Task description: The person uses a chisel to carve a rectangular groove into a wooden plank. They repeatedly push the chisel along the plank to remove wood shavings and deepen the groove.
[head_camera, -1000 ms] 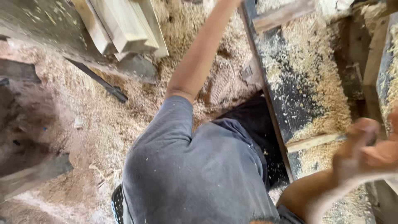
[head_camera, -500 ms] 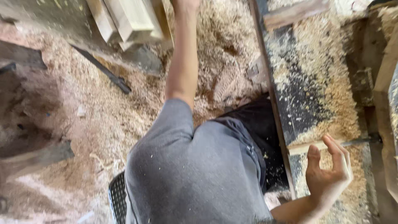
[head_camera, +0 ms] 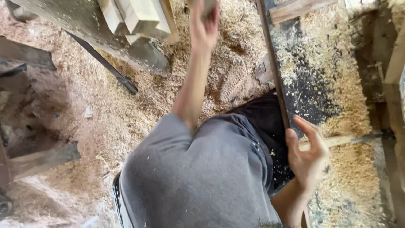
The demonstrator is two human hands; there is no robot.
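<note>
While the left hand (head_camera: 205,25) is gripping a wood piece (head_camera: 207,6) near stacked blocks (head_camera: 137,19), the right hand (head_camera: 308,154) is hovering wide open — over the sawdust-covered bench (head_camera: 320,71).

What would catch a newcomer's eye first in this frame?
Sawdust blankets nearly everything, floor and dark machine table on the right alike. The left hand stretches up toward the stacked pale wood pieces at the top, seemingly gripping something blurred, while the right hand hovers open above a thin wooden strip on that table.
</note>
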